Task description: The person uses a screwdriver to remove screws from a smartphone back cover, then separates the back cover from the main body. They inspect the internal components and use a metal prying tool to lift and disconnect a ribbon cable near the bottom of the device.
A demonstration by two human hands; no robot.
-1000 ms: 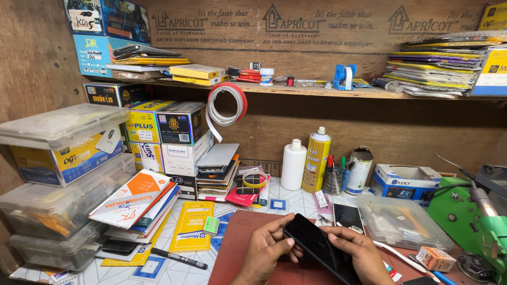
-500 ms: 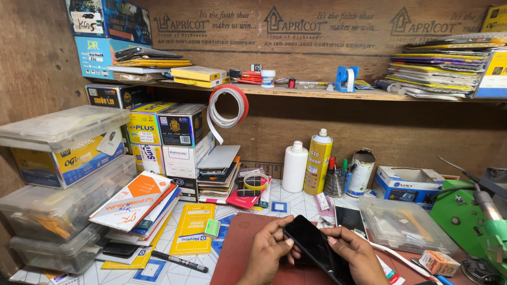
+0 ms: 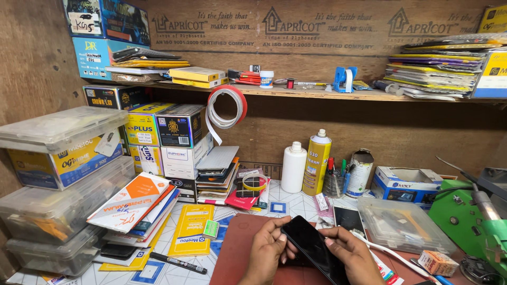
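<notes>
Gripping flat black glossy smartphone lower centre: left hand and right hand fingers curled on edges. Risk: slick glass slipping onto maroon rubber mat, cracking.

Single head-worn view, looking forward and slightly down from the bench's near edge toward the plywood back wall. Shelf sits high in frame, hands cut off at bottom edge. Close range, wide angle; no second view.

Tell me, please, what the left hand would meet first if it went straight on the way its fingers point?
The left hand points right, its fingers already on the dark phone; past that, likely the right hand.
</notes>
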